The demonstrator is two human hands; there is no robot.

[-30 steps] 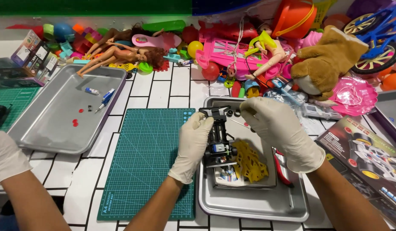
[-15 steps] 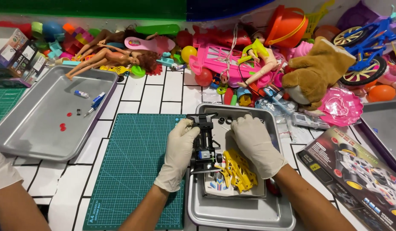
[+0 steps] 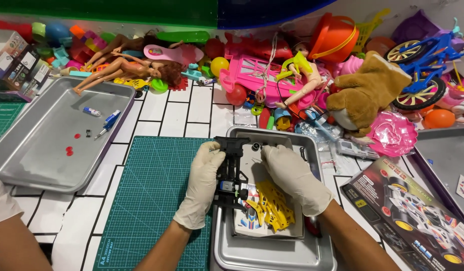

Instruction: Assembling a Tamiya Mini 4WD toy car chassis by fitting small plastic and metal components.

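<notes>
Gloved hands work over a metal tray (image 3: 272,253) at the desk's near edge. The left hand (image 3: 201,188) grips a black toy chassis (image 3: 231,173) along the tray's left rim; the right hand (image 3: 292,176) pinches its front end, beside yellow parts (image 3: 273,207)

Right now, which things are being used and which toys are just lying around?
In use: left hand and right hand on the black toy car frame; yellow parts; metal tray.
Lying about: dolls; plush bear; blue bicycle; orange bucket.
</notes>
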